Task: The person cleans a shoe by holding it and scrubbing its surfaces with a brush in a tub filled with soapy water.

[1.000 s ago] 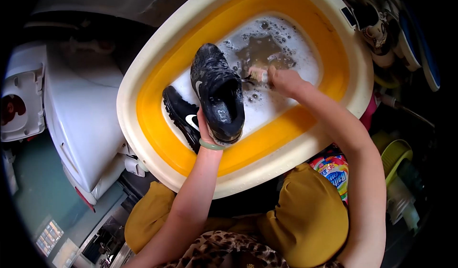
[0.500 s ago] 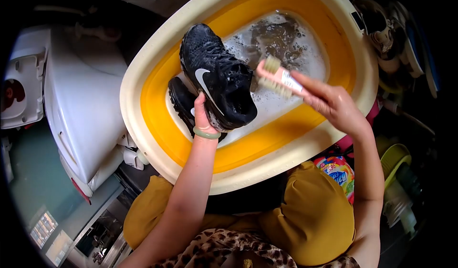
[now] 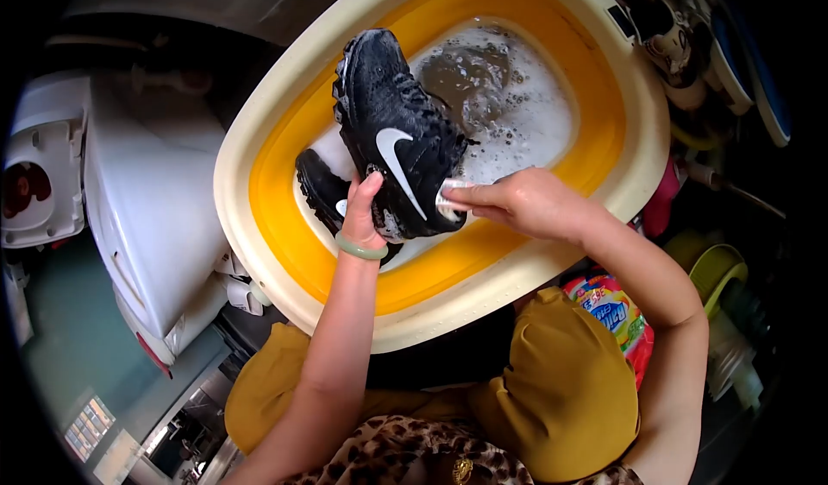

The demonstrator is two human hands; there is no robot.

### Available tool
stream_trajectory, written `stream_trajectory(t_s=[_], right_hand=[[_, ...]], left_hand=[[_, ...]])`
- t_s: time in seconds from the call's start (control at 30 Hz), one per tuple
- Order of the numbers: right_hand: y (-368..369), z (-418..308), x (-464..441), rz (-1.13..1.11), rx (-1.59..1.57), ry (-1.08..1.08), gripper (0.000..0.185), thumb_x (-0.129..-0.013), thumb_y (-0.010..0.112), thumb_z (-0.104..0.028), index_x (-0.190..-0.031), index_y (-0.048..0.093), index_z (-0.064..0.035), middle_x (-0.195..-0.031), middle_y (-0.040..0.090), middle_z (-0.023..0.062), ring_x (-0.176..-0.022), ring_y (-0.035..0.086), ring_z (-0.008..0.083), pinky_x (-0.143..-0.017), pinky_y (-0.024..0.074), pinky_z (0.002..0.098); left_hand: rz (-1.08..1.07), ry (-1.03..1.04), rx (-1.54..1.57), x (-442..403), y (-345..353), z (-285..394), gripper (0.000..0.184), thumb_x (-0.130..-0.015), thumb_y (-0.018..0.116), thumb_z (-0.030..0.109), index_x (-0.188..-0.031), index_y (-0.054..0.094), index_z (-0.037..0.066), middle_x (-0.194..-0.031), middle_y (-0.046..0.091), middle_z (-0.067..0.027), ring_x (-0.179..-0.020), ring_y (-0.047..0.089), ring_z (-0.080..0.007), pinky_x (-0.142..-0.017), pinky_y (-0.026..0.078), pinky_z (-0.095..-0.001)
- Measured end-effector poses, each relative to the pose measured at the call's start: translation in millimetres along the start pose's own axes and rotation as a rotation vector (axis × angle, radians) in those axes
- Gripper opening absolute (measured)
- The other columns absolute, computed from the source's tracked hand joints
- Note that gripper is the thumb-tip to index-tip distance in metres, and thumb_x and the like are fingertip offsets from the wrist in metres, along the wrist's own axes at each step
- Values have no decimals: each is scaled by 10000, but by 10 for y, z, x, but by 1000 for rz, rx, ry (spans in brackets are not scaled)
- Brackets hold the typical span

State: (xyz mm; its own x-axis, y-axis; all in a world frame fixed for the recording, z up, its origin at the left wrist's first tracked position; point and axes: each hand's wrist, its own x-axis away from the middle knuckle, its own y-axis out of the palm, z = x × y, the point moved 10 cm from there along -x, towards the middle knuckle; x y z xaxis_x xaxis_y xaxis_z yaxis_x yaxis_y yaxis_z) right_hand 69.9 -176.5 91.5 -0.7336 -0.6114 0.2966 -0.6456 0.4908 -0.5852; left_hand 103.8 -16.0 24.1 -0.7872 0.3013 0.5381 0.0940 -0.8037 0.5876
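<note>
My left hand is wrapped around the sole side of a black sneaker with a white swoosh, holding it tilted over the basin. Toe pointing away from me, the sneaker has wet foam on it. My right hand grips a scrub brush against the heel end of the sneaker; most of the brush is hidden by my fingers and the shoe. A second black sneaker lies in the basin, partly behind the held one. Dark, foamy water fills the bottom of the yellow and cream basin.
Several other shoes stand to the right of the basin. A colourful detergent bag sits by my right knee, with a green plastic item beyond it. A white glossy fixture is on the left.
My right hand has brought the brush down and left from above the water onto the sneaker's heel. My left hand has turned the sneaker so more of its side faces up.
</note>
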Motion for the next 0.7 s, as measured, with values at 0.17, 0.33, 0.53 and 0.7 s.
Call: stream_trajectory(t_s=[0.17, 0.33, 0.53, 0.7], right_hand=[[-295, 322, -239, 532, -412, 5, 239, -886, 577, -116, -1118, 609, -72, -978, 654, 156, -863, 645, 299, -761, 503, 325], [-342, 256, -405, 540, -563, 92, 262, -883, 593, -210, -1107, 608, -74, -953, 642, 201, -835, 622, 352, -709, 486, 354], [-193, 190, -251, 202, -435, -37, 355, -915, 583, -201, -1266, 560, -148, -1144, 643, 56, -897, 643, 161, -783, 501, 282], [-580, 233, -532, 501, -535, -67, 310, -891, 607, -289, -1113, 627, -75, -935, 668, 124, -819, 648, 211, -728, 504, 296]], left_hand=[[54, -3, 57, -34, 84, -188, 564, -820, 665, 304, -1280, 488, 28, -1233, 575, -109, -1116, 556, -255, -1002, 422, -383], [-31, 24, 26, -59, 233, 87, 561, -824, 655, 269, -1294, 467, 27, -1235, 568, -108, -1121, 549, -245, -1011, 413, -376], [-105, 123, -117, -41, 331, 443, 624, -794, 667, 209, -1317, 402, -5, -1209, 561, -120, -1082, 580, -248, -975, 455, -379], [21, 80, 46, -62, 207, 249, 627, -791, 674, 206, -1318, 404, 0, -1218, 555, -107, -1088, 567, -234, -970, 450, -359]])
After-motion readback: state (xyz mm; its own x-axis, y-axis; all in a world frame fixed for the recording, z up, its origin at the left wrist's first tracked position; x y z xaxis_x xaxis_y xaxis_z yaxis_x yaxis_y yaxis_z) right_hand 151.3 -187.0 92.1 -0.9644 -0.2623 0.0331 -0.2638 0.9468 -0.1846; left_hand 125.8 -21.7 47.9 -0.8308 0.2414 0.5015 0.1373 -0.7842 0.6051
